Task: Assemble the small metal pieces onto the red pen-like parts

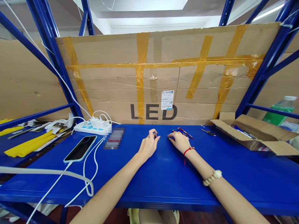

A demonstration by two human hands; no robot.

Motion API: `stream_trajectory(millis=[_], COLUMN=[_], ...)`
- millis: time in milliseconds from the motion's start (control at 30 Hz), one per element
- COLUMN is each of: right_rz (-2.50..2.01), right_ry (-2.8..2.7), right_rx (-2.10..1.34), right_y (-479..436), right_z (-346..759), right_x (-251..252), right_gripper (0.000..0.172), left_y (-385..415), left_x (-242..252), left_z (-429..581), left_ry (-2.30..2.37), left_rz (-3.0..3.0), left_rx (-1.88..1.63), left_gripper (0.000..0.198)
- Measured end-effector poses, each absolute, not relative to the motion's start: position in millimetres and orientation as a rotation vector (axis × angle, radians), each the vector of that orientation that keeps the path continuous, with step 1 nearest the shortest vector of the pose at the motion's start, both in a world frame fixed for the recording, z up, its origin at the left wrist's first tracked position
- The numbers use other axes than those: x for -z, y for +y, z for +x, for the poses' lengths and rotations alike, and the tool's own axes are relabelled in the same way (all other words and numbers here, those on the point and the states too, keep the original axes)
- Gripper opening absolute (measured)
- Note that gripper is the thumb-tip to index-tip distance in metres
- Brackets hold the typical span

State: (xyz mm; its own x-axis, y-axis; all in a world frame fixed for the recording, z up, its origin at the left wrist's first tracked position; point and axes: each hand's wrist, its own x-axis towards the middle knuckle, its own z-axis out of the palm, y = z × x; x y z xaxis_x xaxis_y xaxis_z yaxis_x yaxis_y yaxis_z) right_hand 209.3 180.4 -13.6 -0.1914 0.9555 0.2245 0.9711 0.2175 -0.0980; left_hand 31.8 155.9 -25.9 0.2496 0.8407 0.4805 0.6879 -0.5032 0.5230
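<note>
My left hand [149,145] is raised a little above the blue shelf top, thumb and fingers pinched around a small dark reddish piece [155,135]. Its exact kind is too small to tell. To the right, my right hand [179,142] rests low over the surface with its fingers bent together; whatever they grip is mostly hidden. Just behind that hand lie slim dark red and blue pens [185,133], one partly covered by the fingers. Farther right is a small dark metal tool [208,132], perhaps scissors.
On the left are a phone [80,148] on a charging cable, a white power strip [93,127] and loose white cables. A yellow packet [31,144] lies beyond. At right stands an open cardboard box [252,132] with pens inside. A cardboard sheet [112,90] walls the back.
</note>
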Motion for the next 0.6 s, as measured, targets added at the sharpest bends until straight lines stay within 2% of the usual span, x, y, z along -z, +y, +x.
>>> stream_trajectory(millis=[600], right_rz=[-1.791], right_ry=[-2.211], right_rx=[0.009], right_y=[179.2], right_z=[206.9], right_x=[10.7], right_gripper=[0.014], left_y=[156.0], left_x=[26.5], left_z=[31.6], left_ry=[1.425], left_rz=[2.352], left_rx=[-1.054], left_gripper=[0.016])
